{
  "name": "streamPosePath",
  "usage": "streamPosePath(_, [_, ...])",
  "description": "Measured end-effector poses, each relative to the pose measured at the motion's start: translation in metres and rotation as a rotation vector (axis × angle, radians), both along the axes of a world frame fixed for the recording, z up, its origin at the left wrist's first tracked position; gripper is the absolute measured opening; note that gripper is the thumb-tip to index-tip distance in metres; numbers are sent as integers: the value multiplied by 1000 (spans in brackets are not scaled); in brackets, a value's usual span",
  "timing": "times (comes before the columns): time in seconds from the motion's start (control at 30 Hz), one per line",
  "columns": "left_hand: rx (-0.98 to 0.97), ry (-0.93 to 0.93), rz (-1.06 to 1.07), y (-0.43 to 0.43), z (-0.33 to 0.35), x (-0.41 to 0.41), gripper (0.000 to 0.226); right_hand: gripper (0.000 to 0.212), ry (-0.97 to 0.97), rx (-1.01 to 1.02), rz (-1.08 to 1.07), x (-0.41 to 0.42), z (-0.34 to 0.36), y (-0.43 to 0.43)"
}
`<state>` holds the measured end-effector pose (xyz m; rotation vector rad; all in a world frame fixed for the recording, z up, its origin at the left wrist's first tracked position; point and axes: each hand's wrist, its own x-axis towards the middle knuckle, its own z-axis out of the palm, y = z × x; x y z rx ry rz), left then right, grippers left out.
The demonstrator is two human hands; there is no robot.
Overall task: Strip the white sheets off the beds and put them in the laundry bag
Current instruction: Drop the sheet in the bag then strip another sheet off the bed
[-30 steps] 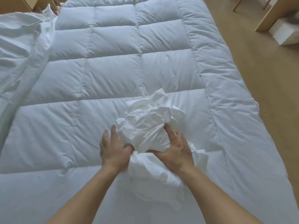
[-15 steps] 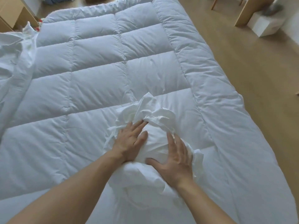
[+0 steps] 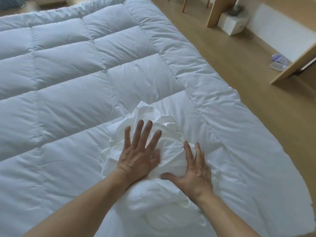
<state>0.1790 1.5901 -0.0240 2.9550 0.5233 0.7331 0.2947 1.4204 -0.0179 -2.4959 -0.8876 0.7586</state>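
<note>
A crumpled white sheet [image 3: 164, 124] lies bunched in a heap on the quilted white duvet [image 3: 71, 86] that covers the bed. My left hand [image 3: 138, 151] presses flat on top of the heap with its fingers spread straight. My right hand [image 3: 193, 170] rests on the heap's right side, fingers stretched over the cloth and thumb pointing left. More of the sheet trails toward me under my forearms. No laundry bag is in view.
Wooden floor [image 3: 239, 69] runs along the bed's right side. A white box [image 3: 232, 24] sits by a wooden post at the top right. A wooden panel [image 3: 294, 65] and small purple items [image 3: 278, 60] lie at the right.
My left hand has let go of its grip, moved up onto the heap and spread flat. My right hand has flattened too. The view has swung right.
</note>
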Motion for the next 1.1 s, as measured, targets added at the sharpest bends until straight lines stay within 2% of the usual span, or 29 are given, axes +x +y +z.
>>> streamPosePath(0.07, [127,30,-244,2,3,4,56,125,-20,13,-9,-1,-2,0])
streamPosePath(0.13, [-17,257,-365,7,10,7,55,124,-23,9,-22,-3,-2,0])
streamPosePath(0.23, [-462,616,-130,13,14,11,83,126,-28,-29,-60,-7,-1,3])
streamPosePath(0.33, [-570,744,-11,18,11,22,107,128,-19,-60,-96,-5,-4,9])
streamPosePath(0.4, [-560,767,37,25,5,28,113,130,6,-61,-105,0,-8,10])
streamPosePath(0.47, [-567,783,105,29,-1,33,108,131,44,-67,-100,5,-12,11])
streamPosePath(0.57, [-696,810,151,34,-7,39,105,130,105,-64,-90,13,-14,14])
streamPosePath(0.67, [-821,815,144,42,-8,44,118,135,128,-86,-82,20,-15,16])
streamPosePath(0.83, [-842,756,125,40,-2,37,128,138,126,-66,-49,22,-21,10])
streamPosePath(1.1, [-1071,658,120,24,-4,13,128,141,221,-101,-47,15,-18,-2])
